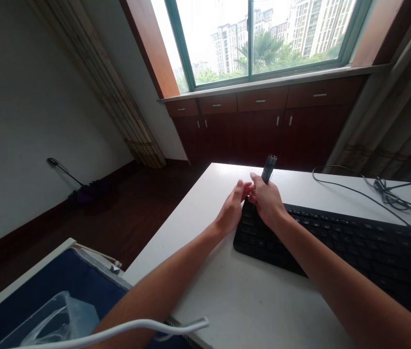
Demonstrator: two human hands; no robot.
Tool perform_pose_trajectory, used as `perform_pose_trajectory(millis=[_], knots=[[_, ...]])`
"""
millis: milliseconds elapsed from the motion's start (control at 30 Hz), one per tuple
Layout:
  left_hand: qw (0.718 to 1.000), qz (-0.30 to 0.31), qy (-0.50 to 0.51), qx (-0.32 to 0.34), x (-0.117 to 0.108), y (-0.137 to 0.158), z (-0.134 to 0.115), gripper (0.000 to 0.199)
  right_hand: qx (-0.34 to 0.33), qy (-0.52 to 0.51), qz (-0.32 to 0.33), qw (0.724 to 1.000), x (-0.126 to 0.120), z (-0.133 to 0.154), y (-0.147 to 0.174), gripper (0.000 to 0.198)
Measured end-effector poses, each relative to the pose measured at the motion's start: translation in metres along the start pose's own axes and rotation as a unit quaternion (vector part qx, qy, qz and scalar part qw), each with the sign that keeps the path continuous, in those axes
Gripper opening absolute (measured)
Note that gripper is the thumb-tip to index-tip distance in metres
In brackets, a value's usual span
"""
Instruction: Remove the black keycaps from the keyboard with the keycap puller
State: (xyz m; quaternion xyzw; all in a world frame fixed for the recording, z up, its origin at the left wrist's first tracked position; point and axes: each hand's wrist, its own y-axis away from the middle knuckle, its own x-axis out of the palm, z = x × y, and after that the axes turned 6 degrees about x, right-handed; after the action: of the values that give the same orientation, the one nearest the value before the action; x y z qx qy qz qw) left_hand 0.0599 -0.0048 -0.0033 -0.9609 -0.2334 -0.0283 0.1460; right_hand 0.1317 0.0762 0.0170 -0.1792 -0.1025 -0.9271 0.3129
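Note:
My right hand (268, 198) is closed around a dark, narrow brush-like tool (269, 167), held tilted over the left end of a black keyboard (322, 232). Short tuft-like points show at the tool's upper end, and a thin wire-like line runs beside it. The lower part is hidden by my fingers. Close against the right hand, my left hand (231, 206) is beside the keyboard's upper left corner, fingers curled inward. Whatever lies between its fingertips is too small and covered to make out.
The keyboard lies on a white table (191, 218). A coiled black cable (390, 194) is behind it at the right. In front, a white cord (154, 325) crosses my left forearm. Left of the table is a blue zippered item (92, 276) with a clear plastic bag (60, 315).

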Motion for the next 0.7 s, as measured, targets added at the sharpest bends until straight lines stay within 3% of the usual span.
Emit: perform_pose_trajectory(millis=[133,267,400,467,600,700], knots=[[1.0,-0.006,-0.014,0.003,-0.001,0.0,0.002,0.066,0.013,-0.017,0.031,0.999,-0.004,0.005,0.004,0.041],[1.0,-0.01,-0.007,-0.001,-0.001,0.001,0.004,0.066,0.006,-0.03,-0.032,0.999,0.0,-0.001,0.006,0.038],[1.0,0.009,-0.006,0.027,0.002,0.001,0.002,0.062,-0.074,0.075,-0.031,0.994,0.004,-0.002,0.012,0.038],[0.999,0.003,-0.01,0.045,0.002,0.002,-0.001,0.059,-0.1,0.131,0.006,0.986,0.002,0.001,0.014,0.039],[0.999,0.008,-0.017,0.031,0.001,0.002,-0.006,0.065,-0.053,0.118,0.147,0.981,-0.009,0.008,0.009,0.044],[0.999,0.013,-0.025,0.023,0.0,0.002,-0.006,0.068,-0.03,0.048,0.13,0.99,-0.013,0.007,0.005,0.047]])
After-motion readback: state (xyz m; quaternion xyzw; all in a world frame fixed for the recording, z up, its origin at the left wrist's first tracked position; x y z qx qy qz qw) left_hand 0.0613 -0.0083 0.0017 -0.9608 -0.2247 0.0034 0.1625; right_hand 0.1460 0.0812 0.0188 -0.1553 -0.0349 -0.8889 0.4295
